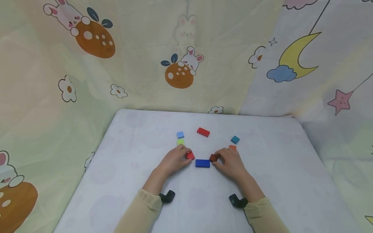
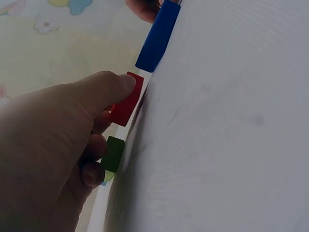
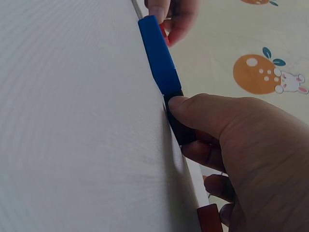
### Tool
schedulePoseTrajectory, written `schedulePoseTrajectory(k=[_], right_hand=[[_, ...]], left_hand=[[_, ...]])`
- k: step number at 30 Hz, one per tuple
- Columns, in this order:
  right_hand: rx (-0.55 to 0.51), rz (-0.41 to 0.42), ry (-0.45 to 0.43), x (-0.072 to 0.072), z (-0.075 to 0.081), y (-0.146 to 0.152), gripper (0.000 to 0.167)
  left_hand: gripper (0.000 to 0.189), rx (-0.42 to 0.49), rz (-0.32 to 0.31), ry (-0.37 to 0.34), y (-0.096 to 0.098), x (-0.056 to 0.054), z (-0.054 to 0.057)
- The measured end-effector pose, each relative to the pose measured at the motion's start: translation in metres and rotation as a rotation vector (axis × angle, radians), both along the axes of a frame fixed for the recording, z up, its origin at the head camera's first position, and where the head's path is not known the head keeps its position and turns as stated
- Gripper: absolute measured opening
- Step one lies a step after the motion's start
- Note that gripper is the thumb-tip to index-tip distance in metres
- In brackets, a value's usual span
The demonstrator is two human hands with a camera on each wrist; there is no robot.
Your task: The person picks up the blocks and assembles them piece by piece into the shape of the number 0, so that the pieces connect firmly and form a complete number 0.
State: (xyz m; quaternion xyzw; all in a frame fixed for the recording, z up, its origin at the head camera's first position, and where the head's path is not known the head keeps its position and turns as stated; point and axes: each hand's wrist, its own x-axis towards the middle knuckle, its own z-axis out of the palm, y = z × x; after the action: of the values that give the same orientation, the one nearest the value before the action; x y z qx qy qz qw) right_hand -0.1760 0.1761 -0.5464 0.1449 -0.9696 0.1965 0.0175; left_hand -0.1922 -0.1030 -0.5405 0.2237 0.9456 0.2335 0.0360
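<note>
A long blue block [image 1: 202, 163] lies flat near the middle of the table. Just left of it, my left hand [image 1: 175, 159] pinches a red block [image 2: 127, 100] between thumb and fingers, a small gap from the blue one. On the other side, my right hand [image 1: 231, 161] pinches a brown block [image 1: 213, 158] by the blue block's right end; in the right wrist view this block looks dark and appears to touch it. Behind the left hand sits a green block [image 1: 181, 142], partly hidden by the fingers. An orange block [image 1: 232, 147] shows behind the right hand.
Farther back are a light blue block [image 1: 180, 135], a longer red block [image 1: 203, 132] with white marks on its side, and a teal block [image 1: 235, 139]. A white cloth covers the table [image 1: 198, 207]. Printed fabric walls [image 1: 140, 64] stand behind and beside it.
</note>
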Motion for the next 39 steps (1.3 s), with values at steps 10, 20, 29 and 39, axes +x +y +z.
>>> schedulePoseTrajectory(k=[10, 20, 29, 39], right_hand=[[0.011, 0.005, -0.007, -0.0009, -0.0002, -0.0004, 0.037], [0.019, 0.003, -0.004, -0.0018, -0.0012, -0.0001, 0.038], [0.018, 0.003, -0.004, -0.0011, -0.0001, 0.0002, 0.039], [0.035, 0.005, -0.018, 0.0002, 0.0028, -0.0008, 0.046]], left_hand=[[0.042, -0.025, -0.022, 0.003, 0.0016, 0.0004, -0.0036], [0.042, -0.023, -0.023, 0.001, 0.0025, -0.0005, -0.0059], [0.044, -0.033, -0.023, 0.003, 0.0029, -0.0007, -0.0075], [0.045, -0.016, -0.011, -0.024, 0.0021, -0.0001, -0.0082]])
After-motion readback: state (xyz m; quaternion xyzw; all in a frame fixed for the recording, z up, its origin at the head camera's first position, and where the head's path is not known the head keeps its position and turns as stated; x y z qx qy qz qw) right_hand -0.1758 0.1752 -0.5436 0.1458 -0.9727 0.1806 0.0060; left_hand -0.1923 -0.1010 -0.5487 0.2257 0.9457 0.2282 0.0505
